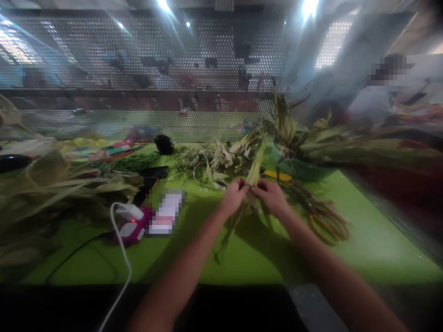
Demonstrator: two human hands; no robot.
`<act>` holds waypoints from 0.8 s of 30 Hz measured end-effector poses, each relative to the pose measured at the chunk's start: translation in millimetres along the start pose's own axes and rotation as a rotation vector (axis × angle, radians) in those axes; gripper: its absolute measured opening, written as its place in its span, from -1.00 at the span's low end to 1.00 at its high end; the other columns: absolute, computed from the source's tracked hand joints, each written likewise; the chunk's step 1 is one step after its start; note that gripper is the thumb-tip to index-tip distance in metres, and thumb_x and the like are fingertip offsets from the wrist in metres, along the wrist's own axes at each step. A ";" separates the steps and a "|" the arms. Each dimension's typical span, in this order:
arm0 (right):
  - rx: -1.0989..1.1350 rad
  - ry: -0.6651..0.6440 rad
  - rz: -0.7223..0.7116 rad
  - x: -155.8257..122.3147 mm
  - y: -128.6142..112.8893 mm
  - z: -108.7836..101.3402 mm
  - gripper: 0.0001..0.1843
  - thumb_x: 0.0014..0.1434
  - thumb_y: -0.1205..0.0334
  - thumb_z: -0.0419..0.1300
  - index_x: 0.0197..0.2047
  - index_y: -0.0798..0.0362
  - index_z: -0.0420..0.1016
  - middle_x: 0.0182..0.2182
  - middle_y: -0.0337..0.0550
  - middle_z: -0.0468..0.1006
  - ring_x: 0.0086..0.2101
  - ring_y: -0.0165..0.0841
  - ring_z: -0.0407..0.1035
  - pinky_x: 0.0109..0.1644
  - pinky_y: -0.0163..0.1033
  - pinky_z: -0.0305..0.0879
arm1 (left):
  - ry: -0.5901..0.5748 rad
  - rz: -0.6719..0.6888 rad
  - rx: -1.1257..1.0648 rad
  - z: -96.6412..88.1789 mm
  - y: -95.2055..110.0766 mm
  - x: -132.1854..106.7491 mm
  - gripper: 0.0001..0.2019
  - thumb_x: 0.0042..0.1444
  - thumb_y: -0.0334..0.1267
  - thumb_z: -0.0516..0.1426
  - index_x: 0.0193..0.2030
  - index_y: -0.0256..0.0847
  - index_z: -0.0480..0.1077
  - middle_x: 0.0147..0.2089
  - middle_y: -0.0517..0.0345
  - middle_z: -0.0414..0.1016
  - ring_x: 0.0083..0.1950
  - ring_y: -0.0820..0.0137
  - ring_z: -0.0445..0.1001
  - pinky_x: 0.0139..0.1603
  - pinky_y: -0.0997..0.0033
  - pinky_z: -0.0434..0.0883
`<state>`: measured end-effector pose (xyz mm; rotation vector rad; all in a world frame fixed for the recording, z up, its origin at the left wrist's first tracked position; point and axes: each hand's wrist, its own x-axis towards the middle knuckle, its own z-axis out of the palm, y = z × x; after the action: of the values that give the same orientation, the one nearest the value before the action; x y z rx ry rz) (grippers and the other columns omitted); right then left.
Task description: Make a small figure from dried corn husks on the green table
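Both my hands meet over the green table (207,258), fingers pinched around a bundle of pale green corn husk (255,168). My left hand (235,196) grips it from the left side and my right hand (272,196) from the right, with the fingertips almost touching. Above my hands the husk stands up in a pointed shape; below, loose strips hang toward the tabletop. Just beyond lies a heap of dried husk scraps (218,159). A pair of scissors (328,226) with orange-yellow handles rests to the right of my right hand.
On the left sit a pile of husks (69,184), a magenta power adapter (133,230) with a white cable, and a phone (168,212). A green basket (294,168) with husks stands at the back right, near a yellow-handled tool (278,175). Another person (374,101) is at the far right.
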<state>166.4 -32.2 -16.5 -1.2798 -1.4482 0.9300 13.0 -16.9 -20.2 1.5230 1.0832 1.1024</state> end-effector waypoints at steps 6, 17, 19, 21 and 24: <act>0.044 -0.001 0.012 -2.3 -7.1 2.6 -0.79 -0.05 0.10 0.25 -0.41 0.07 0.44 -0.48 -0.24 0.46 -0.44 -0.36 0.28 -0.33 -0.26 0.20 | -0.004 -0.004 -0.078 2.1 -1.0 -2.7 -0.87 0.14 -0.20 0.12 -0.30 -0.23 0.35 -0.36 0.18 0.40 -0.33 0.44 0.35 -0.23 0.42 0.31; 0.359 -0.096 0.120 -5.8 -10.1 2.4 -0.73 -0.10 0.05 0.32 -0.37 0.03 0.47 -0.49 -0.24 0.48 -0.51 -0.38 0.28 -0.40 -0.27 0.20 | -0.100 -0.175 -0.500 6.6 0.2 -6.3 -0.63 -0.04 0.03 0.27 -0.29 -0.24 0.36 -0.43 0.20 0.41 -0.44 0.47 0.39 -0.34 0.41 0.42; 0.370 -0.075 0.123 -5.5 -10.0 1.1 -0.75 -0.11 0.06 0.31 -0.39 0.02 0.46 -0.51 -0.24 0.47 -0.51 -0.37 0.29 -0.38 -0.25 0.23 | -0.133 -0.196 -0.568 7.9 6.6 -10.0 -0.65 -0.05 0.01 0.28 -0.31 -0.21 0.35 -0.42 0.17 0.40 -0.44 0.46 0.37 -0.36 0.38 0.42; 0.365 -0.024 0.115 -3.8 -7.9 -1.0 -0.77 -0.11 0.06 0.31 -0.46 0.02 0.43 -0.55 -0.26 0.44 -0.53 -0.38 0.27 -0.38 -0.24 0.23 | -0.136 -0.150 -0.587 5.8 16.3 -12.3 -0.72 -0.02 -0.05 0.27 -0.35 -0.19 0.35 -0.41 0.13 0.40 -0.43 0.45 0.34 -0.36 0.37 0.41; 0.339 0.087 0.109 2.3 0.1 -6.1 -0.78 -0.14 0.10 0.31 -0.54 0.03 0.39 -0.61 -0.31 0.35 -0.57 -0.44 0.18 -0.43 -0.27 0.15 | -0.015 -0.023 -0.620 -13.1 33.8 -10.6 -0.77 -0.01 -0.14 0.27 -0.35 -0.22 0.37 -0.40 0.13 0.39 -0.38 0.45 0.35 -0.28 0.35 0.41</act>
<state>172.3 -30.2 -14.6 -1.1377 -1.1057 1.1249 2.4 -30.7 13.4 1.0181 0.6543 1.2594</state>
